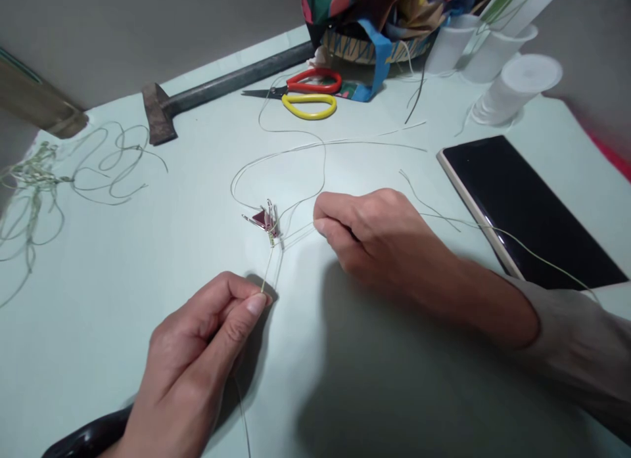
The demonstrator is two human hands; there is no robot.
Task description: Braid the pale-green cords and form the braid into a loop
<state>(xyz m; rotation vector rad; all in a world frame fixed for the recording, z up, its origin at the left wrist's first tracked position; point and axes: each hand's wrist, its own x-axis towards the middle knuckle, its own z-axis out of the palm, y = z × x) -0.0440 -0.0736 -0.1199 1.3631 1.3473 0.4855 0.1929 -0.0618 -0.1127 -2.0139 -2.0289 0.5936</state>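
Between my hands lies a small dark-red piece point(266, 220) with silver pin-like metal parts around it. Thin pale-green cords run out from its lower end. My left hand point(210, 343) pinches one cord point(267, 269) between thumb and index finger, just below the piece. To the right, my right hand point(379, 231) is closed with its fingertips on another cord point(298, 230), which stretches from the piece. Other loose cords point(276, 154) curve over the table behind the piece.
Behind are scissors point(310, 108) with red and yellow handles and a hammer point(160, 113). A cord bundle point(44, 172) lies at left. At right are a phone point(532, 208), a white spool point(517, 90) and white cups point(453, 44). A basket point(340, 47) stands at the back.
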